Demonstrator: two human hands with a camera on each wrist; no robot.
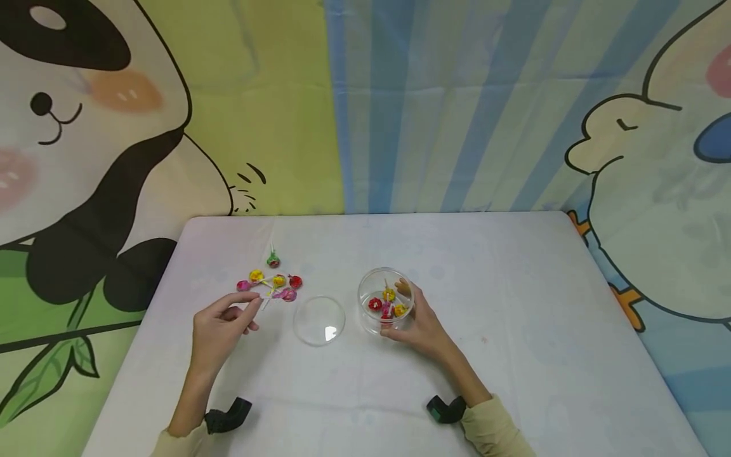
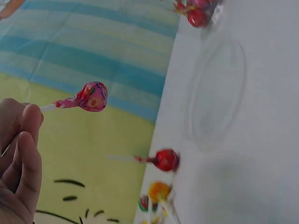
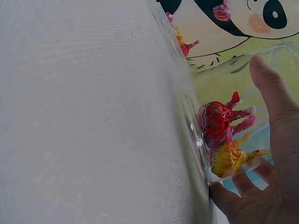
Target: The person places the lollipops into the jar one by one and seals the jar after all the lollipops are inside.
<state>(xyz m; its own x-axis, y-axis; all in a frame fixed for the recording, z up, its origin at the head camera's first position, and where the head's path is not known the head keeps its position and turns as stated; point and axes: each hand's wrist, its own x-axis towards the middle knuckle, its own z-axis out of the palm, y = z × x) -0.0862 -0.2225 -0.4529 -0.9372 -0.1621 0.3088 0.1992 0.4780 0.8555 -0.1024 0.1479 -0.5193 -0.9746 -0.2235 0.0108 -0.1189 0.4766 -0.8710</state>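
Left of centre in the head view, one left hand (image 1: 219, 320) pinches a single white stick between thumb and forefinger; on its far end, to the right, is one pink lollipop (image 1: 290, 294), its wrapped head standing apart from the others in the left wrist view. Around it, on the white table (image 1: 514, 266), five more lollipops can be counted: one green (image 1: 273, 260) highest in the frame, two yellow ones (image 1: 256, 275), one magenta (image 1: 243, 285) at the far left of the group and one red (image 1: 295, 282) at its right. Several sticks cross, so another may be hidden.

Right of the frame's middle, one right hand (image 1: 425, 324) is wrapped about the right side of one clear jar (image 1: 363, 317), which stands upright and open. Five lollipops seem to show inside: two red (image 1: 374, 304), two yellow and one pink; they overlap, so the count is unsure. Between the hands, near the centre, one clear round lid (image 1: 319, 321) lies flat, just beside the jar. Along the bottom are two black wrist mounts (image 1: 228, 416), one per arm, and two beige sleeves (image 1: 497, 425). One cartoon panda (image 1: 103, 127) fills the upper left.
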